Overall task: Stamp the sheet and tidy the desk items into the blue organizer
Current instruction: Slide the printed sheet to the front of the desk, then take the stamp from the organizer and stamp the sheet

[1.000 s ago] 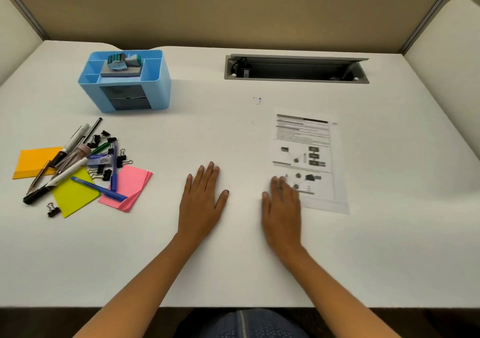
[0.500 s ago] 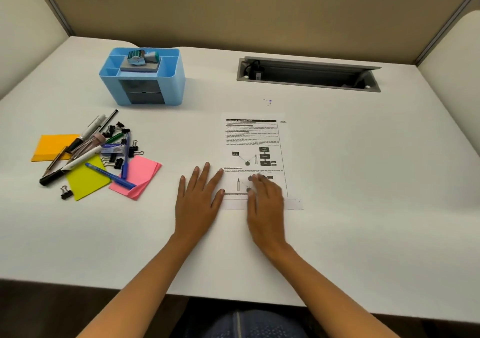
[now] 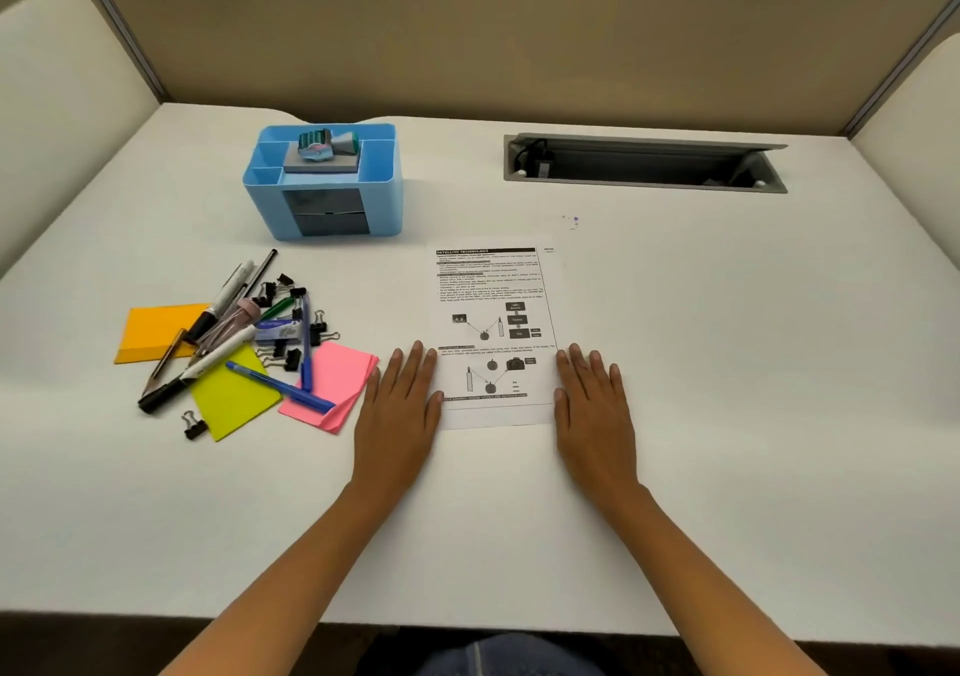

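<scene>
A printed sheet lies flat in the middle of the white desk. My left hand rests palm down at its lower left edge, and my right hand rests palm down at its lower right edge; both hold nothing. The blue organizer stands at the back left with a green-handled stamp on a grey pad on top. Left of the sheet lies a pile of pens, black binder clips, and orange, yellow and pink sticky notes.
A grey cable hatch is sunk into the desk at the back right. Beige partition walls close the desk at the back and sides. A small ink mark sits above the sheet.
The sheet has been slid left to the desk's middle. My right hand has come off the sheet to its right edge; my left hand stays at its left edge.
</scene>
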Demonstrator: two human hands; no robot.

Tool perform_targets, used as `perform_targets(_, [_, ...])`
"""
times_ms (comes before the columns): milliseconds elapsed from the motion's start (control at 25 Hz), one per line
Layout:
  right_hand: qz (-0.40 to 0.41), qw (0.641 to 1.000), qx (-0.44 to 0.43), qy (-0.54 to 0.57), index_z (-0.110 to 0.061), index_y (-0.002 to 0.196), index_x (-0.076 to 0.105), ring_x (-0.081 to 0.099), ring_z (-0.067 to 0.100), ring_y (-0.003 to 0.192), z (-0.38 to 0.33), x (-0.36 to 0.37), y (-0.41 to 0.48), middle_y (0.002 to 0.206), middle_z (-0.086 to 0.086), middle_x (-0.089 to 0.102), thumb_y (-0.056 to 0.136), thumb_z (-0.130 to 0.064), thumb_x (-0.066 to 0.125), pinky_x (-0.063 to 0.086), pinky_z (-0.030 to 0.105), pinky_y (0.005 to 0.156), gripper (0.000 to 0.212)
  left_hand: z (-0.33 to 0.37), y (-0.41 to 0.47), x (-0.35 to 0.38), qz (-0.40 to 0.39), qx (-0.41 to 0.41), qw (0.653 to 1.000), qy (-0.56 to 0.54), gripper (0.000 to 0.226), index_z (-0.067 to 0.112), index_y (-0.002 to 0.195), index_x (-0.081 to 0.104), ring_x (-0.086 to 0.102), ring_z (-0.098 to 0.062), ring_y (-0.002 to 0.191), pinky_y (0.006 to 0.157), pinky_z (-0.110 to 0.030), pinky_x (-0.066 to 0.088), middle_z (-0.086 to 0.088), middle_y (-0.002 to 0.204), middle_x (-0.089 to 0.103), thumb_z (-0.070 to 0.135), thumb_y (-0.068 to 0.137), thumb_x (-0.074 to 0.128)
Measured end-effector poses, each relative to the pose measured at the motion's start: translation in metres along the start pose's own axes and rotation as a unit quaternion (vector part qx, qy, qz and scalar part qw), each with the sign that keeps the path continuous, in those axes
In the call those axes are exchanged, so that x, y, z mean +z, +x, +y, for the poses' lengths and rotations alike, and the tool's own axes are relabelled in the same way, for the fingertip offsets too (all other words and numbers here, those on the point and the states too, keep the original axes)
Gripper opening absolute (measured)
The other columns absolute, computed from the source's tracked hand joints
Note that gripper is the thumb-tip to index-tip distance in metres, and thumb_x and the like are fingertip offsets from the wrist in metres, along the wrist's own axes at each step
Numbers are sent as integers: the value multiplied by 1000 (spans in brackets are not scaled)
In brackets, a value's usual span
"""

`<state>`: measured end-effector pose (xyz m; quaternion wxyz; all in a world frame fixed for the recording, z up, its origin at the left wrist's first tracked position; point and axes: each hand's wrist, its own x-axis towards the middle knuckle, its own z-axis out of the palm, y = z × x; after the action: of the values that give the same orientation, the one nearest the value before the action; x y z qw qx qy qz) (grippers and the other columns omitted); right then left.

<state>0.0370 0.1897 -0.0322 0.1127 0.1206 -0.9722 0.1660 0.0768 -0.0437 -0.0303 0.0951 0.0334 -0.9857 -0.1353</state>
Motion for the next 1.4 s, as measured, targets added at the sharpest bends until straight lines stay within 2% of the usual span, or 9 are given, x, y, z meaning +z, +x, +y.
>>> perform_targets(240, [33, 998, 50, 15, -11, 141, 41, 31, 24, 140, -19, 6, -8, 149, 6, 38, 97, -25, 25, 17, 39, 116, 49, -5, 0, 3, 13, 16, 1000, -8, 51, 4, 140, 40, 41, -33, 133, 111, -44, 29, -11, 146, 41, 25, 95, 26])
perform_targets(520, [25, 997, 61, 30, -14, 142, 40, 27, 17, 141, -20, 4, -8, 150, 2, 35, 97, -29, 24, 19, 36, 116, 50, -5, 0, 4, 4, 16, 999, -36, 52, 6, 143, 35, 32, -29, 138, 112, -41, 18, -9, 150, 35, 26, 97, 22])
perform_targets(680, [34, 990, 96, 101, -16, 144, 36, 20, 8, 143, -22, 2, -4, 152, -7, 28, 96, -35, 27, 10, 24, 118, 53, -3, -4, -6, 28, -14, 986, -163, 49, 17, 141, 39, 22, -15, 142, 116, -28, 12, 5, 151, 31, 33, 96, 26])
perform_targets(800, [64, 990, 45, 118, -13, 143, 37, 20, 9, 143, -42, -5, 14, 152, -3, 32, 96, -30, 35, 13, 26, 118, 50, -3, 5, -25, 81, -31, 961, -263, 39, 22, 133, 48, 28, -1, 136, 110, -11, 17, 11, 145, 39, 27, 97, 35])
perform_targets(920, [85, 984, 1, 157, -11, 140, 42, 22, 9, 142, -73, -8, 48, 150, -1, 35, 95, -24, 41, 18, 30, 117, 46, -15, 29, -44, 140, -24, 956, -255, 33, 20, 126, 53, 33, 5, 125, 106, -5, 20, 5, 137, 48, 22, 97, 38])
perform_targets(1000, [96, 979, -15, 180, -11, 138, 44, 25, 11, 142, -95, -7, 73, 149, 1, 37, 95, -27, 40, 21, 31, 117, 46, -30, 52, -56, 167, -30, 955, -243, 33, 20, 124, 55, 36, 1, 125, 106, -7, 22, 3, 136, 50, 26, 98, 36])
perform_targets(1200, [93, 970, -62, 217, -11, 137, 46, 29, 17, 140, -155, 3, 153, 148, 4, 40, 94, -23, 46, 22, 32, 115, 45, -82, 121, -91, 222, -66, 951, -203, 29, 15, 120, 57, 45, -19, 123, 104, -30, 33, -3, 129, 56, 25, 99, 40])
perform_targets(1320, [86, 968, -95, 214, -9, 136, 47, 33, 21, 138, -184, 9, 206, 146, 7, 43, 94, -20, 49, 24, 30, 112, 44, -118, 167, -113, 245, -98, 946, -189, 23, 12, 111, 62, 59, -24, 102, 88, -30, 44, -9, 108, 67, 22, 98, 46])
perform_targets(1400, [73, 967, -117, 212, -8, 136, 47, 35, 22, 137, -200, 13, 242, 144, 9, 44, 94, -13, 53, 27, 27, 111, 43, -139, 194, -124, 237, -119, 942, -205, 23, 10, 111, 63, 61, -21, 100, 81, -25, 47, -9, 107, 67, 21, 97, 49])
